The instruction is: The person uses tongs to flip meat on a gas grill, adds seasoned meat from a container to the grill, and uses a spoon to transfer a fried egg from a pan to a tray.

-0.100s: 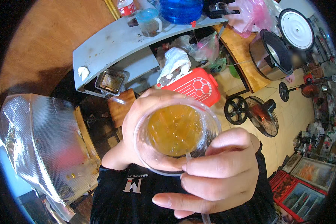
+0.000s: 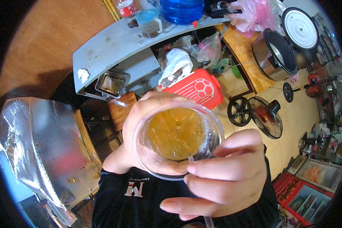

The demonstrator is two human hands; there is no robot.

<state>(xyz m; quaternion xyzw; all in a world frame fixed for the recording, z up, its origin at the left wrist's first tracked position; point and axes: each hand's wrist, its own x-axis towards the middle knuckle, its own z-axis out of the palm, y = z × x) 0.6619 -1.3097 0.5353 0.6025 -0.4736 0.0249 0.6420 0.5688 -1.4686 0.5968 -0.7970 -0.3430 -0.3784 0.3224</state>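
My left hand is wrapped round a clear plastic cup, held up before my chest with its mouth facing me. Inside is an amber drink that looks to have ice in it. The fingers of my right hand pinch a thin translucent straw at the cup's near right side. One end of the straw reaches into the drink, and its other end shows below my right hand. The middle of the straw is hidden behind my fingers.
A grey counter bears a lidded jug and a blue water bottle. Beneath is a red box. Rightward are a large cooker and a floor fan; leftward, a foil-covered box.
My right hand has shifted slightly right and its grip on the straw has loosened little, if at all. The cup stays nearly in place, a touch further left in view.
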